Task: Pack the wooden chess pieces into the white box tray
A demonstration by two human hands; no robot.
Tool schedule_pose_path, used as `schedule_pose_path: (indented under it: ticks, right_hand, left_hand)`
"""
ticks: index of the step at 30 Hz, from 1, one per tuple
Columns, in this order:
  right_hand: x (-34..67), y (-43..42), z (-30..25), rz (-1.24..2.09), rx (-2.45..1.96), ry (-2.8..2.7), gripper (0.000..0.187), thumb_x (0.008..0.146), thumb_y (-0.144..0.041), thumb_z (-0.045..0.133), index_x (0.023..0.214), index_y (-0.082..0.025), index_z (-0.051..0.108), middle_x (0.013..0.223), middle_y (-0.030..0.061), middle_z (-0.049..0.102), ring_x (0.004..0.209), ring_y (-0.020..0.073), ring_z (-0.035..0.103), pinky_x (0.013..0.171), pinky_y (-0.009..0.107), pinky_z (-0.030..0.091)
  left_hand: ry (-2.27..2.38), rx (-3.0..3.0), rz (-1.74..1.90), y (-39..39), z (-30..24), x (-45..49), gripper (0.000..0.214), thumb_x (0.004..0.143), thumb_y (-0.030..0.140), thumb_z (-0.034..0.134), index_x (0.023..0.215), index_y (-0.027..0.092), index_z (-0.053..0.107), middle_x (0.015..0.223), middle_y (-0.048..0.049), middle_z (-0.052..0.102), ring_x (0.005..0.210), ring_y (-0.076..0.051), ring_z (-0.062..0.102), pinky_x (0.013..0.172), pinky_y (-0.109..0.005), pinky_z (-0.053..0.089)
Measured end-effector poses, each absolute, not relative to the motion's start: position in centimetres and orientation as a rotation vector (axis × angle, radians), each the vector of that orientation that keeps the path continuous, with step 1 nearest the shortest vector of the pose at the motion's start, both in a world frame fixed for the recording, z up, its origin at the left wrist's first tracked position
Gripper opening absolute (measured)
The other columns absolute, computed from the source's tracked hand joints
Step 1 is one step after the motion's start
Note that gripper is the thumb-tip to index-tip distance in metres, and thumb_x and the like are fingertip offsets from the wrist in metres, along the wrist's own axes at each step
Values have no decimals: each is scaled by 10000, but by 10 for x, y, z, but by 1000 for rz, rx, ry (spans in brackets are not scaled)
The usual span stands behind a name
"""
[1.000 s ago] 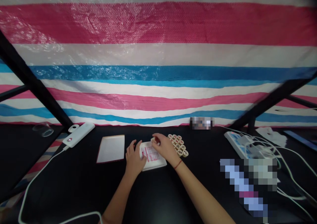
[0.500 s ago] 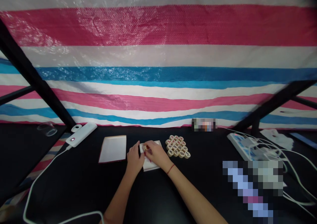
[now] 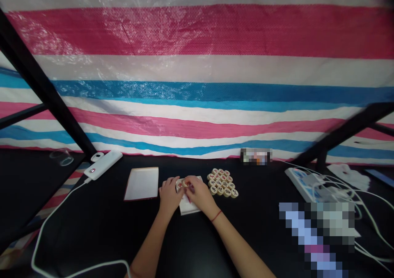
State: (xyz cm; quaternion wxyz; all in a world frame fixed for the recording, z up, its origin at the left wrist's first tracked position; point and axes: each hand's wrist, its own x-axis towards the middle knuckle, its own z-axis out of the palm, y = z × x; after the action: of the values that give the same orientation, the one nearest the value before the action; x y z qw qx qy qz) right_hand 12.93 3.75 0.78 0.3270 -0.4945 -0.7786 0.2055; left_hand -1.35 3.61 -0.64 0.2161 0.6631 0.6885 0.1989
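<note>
A shallow white box (image 3: 188, 207) lies in front of me on the black table. My left hand (image 3: 170, 194) rests at its left side, fingers bent along the edge and thumb over the box. Inside the box's far left corner, one round xiangqi piece (image 3: 180, 184) with red writing shows beside my left thumb. My right hand (image 3: 200, 194), a red cord at its wrist, reaches over the box and pinches another xiangqi piece (image 3: 185, 183) beside the first. My hands cover much of the box's inside. Just right of the box stand several xiangqi pieces (image 3: 222, 183) in close rows, marked red and black.
Left of my hands lies a box lid (image 3: 142, 183), white inside. Farther left are a white power bank (image 3: 103, 165) with a cable and a clear cup (image 3: 63, 158). A power strip (image 3: 303, 185) with tangled cables lies right. A striped sheet (image 3: 197, 69) hangs behind the table.
Two pieces now show in the box's far left corner where one showed before. My right fingers have shifted slightly right. The whole view has moved a little.
</note>
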Motion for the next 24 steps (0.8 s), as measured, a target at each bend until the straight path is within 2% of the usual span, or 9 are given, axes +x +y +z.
schedule_pose_path:
  ticks: [6, 12, 15, 18, 20, 22, 24]
  right_hand:
    - [128, 44, 3, 556, -1189, -2148, 220, 785, -15, 532, 900, -186, 612, 1012, 66, 631, 925, 171, 617, 845, 310, 503]
    - [129, 42, -2, 516, -1149, -2190, 327, 831, -36, 490, 1057, -207, 652, 1083, 77, 617, 963, 168, 626, 870, 311, 515]
    - [139, 43, 4, 458, -1200, -2123, 320, 857, -88, 482, 1110, -206, 638, 1097, 81, 619, 986, 179, 620, 894, 325, 503]
    - [162, 54, 16, 306, -1420, -1968, 283, 880, -145, 458, 1096, -175, 638, 1080, 97, 629, 1000, 204, 613, 908, 341, 480]
    - [182, 66, 25, 203, -1715, -1873, 294, 887, -185, 456, 1120, -153, 632, 1122, 121, 617, 988, 221, 622, 878, 339, 474]
    - [200, 80, 32, 212, -2029, -1877, 328, 901, -265, 467, 1169, -149, 616, 1208, 141, 590, 963, 228, 639, 820, 322, 473]
    - [213, 93, 36, 264, -2196, -1938, 344, 901, -326, 477, 1147, -141, 631, 1181, 154, 613, 949, 238, 652, 783, 309, 463]
  left_hand:
    - [1899, 1842, 486, 36, -6, -16, 476, 805, 261, 572, 1281, 258, 563, 1284, -61, 588, 1174, -248, 497, 929, -356, 394]
    - [1883, 1870, 440, 34, -3, -16, 529, 808, 299, 557, 1335, 275, 514, 1320, -55, 555, 1191, -254, 476, 942, -360, 381]
    - [1892, 1850, 462, 33, -1, -15, 517, 812, 309, 555, 1327, 275, 520, 1311, -52, 561, 1183, -249, 479, 938, -361, 377]
    - [1913, 1820, 494, 34, 2, -11, 491, 815, 328, 553, 1304, 285, 538, 1288, -50, 575, 1174, -249, 482, 930, -373, 370]
    - [1917, 1814, 482, 35, 2, -9, 461, 811, 346, 560, 1271, 312, 564, 1271, -41, 582, 1165, -257, 484, 917, -385, 368]
    - [1917, 1821, 466, 37, 2, -8, 424, 812, 335, 558, 1234, 334, 590, 1252, -32, 588, 1151, -256, 492, 908, -388, 363]
    - [1913, 1834, 471, 39, 1, -8, 397, 822, 297, 540, 1212, 338, 605, 1229, -27, 597, 1136, -242, 505, 902, -382, 358]
